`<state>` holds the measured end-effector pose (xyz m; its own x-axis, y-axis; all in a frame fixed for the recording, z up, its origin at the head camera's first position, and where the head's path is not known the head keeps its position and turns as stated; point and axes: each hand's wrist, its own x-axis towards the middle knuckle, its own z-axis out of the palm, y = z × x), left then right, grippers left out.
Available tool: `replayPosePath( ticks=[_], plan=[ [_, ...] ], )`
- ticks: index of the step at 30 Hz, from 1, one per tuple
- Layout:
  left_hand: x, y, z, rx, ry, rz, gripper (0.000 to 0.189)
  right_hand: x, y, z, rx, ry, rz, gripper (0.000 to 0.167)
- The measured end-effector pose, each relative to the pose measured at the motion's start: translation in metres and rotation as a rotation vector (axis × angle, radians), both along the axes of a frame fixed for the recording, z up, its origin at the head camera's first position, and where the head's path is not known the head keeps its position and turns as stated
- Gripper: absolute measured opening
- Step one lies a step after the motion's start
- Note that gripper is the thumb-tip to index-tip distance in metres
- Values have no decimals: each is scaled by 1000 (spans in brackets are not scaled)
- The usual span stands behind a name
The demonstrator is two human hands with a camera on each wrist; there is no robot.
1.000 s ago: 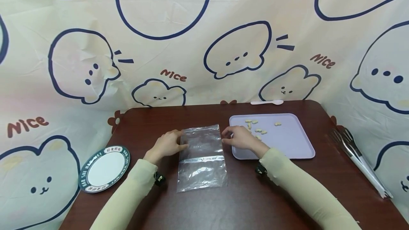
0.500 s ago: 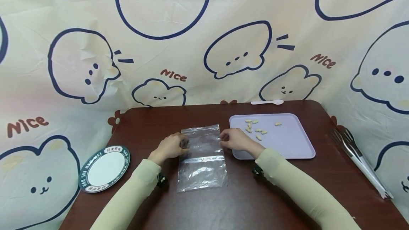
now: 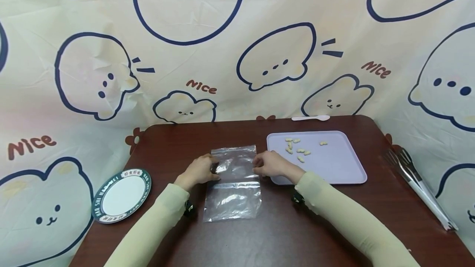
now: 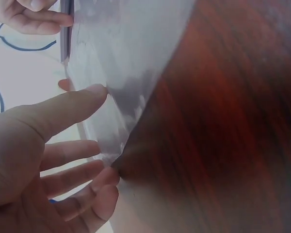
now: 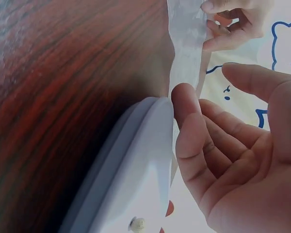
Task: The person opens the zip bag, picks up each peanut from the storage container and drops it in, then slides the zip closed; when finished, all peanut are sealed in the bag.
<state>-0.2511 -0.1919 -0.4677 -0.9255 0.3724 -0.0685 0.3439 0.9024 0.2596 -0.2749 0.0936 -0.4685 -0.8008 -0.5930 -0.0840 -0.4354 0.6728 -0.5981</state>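
Note:
A clear zip-top plastic bag (image 3: 233, 201) lies flat at mid-table in the head view. My left hand (image 3: 199, 171) touches its left edge. Up close in the left wrist view, the thumb (image 4: 89, 99) meets the film while the other fingers bend loosely at the bag's edge, apart from the thumb. By the bag's right edge is my right hand (image 3: 272, 164), partly over the tray's near left corner. Its thumb (image 5: 247, 77) stands away from the loosely bent fingers in the right wrist view; whether the fingertips touch the film is hard to tell.
A lilac tray (image 3: 337, 168) with several peanuts (image 3: 300, 151) sits right of the bag. At the left table edge lies a green-rimmed plate (image 3: 122, 196). Metal tongs (image 3: 421, 188) lie far right, and a white plastic spoon (image 3: 311, 118) at the back edge.
The right hand has moved slightly left, closer to the bag, uncovering more peanuts. The left hand has edged a little right and down. The bag has shifted and turned slightly.

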Motion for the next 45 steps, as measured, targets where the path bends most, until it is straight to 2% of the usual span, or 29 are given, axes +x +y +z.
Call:
replayPosePath(
  ticks=[6, 10, 19, 27, 33, 38, 45],
  plan=[
    [0, -1, -2, 15, 31, -19, 57, 1, 3, 1, -9, -15, 6, 30],
    [0, -1, -2, 24, 46, -17, 48, -2, 6, 0, -6, 15, -14, 30],
    [-1, -3, -3, 42, 72, -6, 15, -7, 14, 5, -43, 16, -45, 29],
    [-2, -4, -3, 82, 105, -29, 19, -6, 15, 9, -58, 12, -59, 28],
    [0, -5, 2, 108, 131, -35, 11, -9, 16, 9, -55, 64, -52, 25],
    [1, -8, 6, 155, 182, -36, 10, -13, 19, 9, -67, 81, -59, 24],
    [-2, -14, 4, 200, 245, -57, 10, -16, 22, 7, -80, 91, -69, 25]
  ],
)
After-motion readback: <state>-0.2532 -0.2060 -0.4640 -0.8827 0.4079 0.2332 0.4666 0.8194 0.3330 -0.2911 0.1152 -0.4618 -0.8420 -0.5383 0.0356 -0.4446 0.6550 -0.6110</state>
